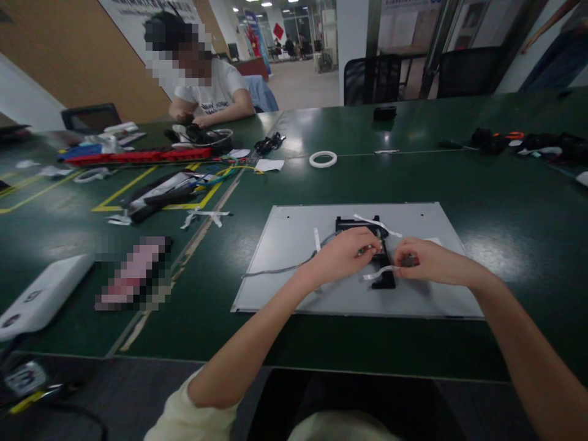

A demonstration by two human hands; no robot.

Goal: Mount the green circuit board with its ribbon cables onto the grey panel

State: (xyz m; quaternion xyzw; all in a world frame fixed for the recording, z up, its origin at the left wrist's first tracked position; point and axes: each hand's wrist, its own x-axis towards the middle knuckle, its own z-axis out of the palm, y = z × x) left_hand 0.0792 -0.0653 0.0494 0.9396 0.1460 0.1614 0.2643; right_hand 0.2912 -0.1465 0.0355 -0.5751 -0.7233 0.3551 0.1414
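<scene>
A grey flat panel [294, 257] lies on the dark green table [505, 202] in front of me. A black L-shaped part [383, 275] sits on its middle, with white tape strips and a thin grey cable running off to the left. My left hand [344, 252] is closed, fingertips pinching something small at the black part. My right hand [425, 260] is also closed in a pinch, just right of the part, next to a loose white tape strip [379, 274]. What either pinch holds is too small to make out.
A roll of white tape [323, 159] lies beyond the panel. Cables, a red bar [138, 157] and black parts cover the far left, where another person [211, 92] sits working. A white device [41, 294] lies near left. Black tools lie at far right [491, 139]. Chairs stand behind.
</scene>
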